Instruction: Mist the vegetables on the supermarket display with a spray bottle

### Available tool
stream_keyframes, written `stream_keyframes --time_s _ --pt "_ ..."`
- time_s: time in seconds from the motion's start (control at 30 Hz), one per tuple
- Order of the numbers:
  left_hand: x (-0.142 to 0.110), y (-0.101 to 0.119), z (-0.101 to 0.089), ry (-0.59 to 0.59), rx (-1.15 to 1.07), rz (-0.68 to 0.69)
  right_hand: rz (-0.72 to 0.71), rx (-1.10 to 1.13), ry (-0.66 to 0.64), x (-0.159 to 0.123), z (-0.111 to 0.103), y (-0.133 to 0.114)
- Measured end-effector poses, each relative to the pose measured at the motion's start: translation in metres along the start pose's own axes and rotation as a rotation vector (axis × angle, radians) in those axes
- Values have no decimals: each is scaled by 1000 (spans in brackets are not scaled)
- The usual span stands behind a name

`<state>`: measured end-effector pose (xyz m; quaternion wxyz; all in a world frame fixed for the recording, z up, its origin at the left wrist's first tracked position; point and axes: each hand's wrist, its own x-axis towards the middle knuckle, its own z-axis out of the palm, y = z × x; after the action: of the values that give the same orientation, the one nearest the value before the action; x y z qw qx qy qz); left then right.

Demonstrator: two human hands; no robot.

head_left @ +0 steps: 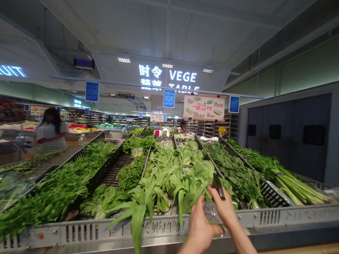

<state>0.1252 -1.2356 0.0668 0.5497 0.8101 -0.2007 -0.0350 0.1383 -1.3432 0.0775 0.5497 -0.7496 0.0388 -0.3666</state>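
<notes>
My left hand point(200, 226) is curved around a clear plastic wrapping point(212, 213), its thumb along the lower side. Some green shows at the wrapping's edge, but its contents are mostly hidden. On the other side, my right hand point(224, 208) presses close to the same plastic. A narrow black handle-like piece point(218, 186) sticks up from the right hand's fingers; its lower part is covered. Just beyond both hands lie pale green cabbage-like heads point(204, 171) and long-leaved greens point(163, 182), some drooping over the display's front rail point(150, 227).
Black slatted dividers point(104, 170) split the sloping vegetable display. Frilly lettuce point(130, 171) and feathery greens point(60, 182) lie left, dark leafy bunches point(232, 165) and celery-like stalks point(299, 185) right. A person point(51, 129) stands far left. Grey doors point(289, 134) close off the right.
</notes>
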Motion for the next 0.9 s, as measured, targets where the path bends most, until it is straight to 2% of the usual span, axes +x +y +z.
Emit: stream_keyframes --time_s 0.13,0.33,0.67,0.9 --pt "1 2 3 33 30 -22 39 -37 38 3 -4 0" --pt "-3 -12 21 30 112 14 72 -106 47 -7 -13 7" --pt "-27 -40 45 -119 218 -29 150 -224 -18 -53 -31 27" --pt "-31 -35 51 -169 237 -104 100 -210 36 -60 -35 39"
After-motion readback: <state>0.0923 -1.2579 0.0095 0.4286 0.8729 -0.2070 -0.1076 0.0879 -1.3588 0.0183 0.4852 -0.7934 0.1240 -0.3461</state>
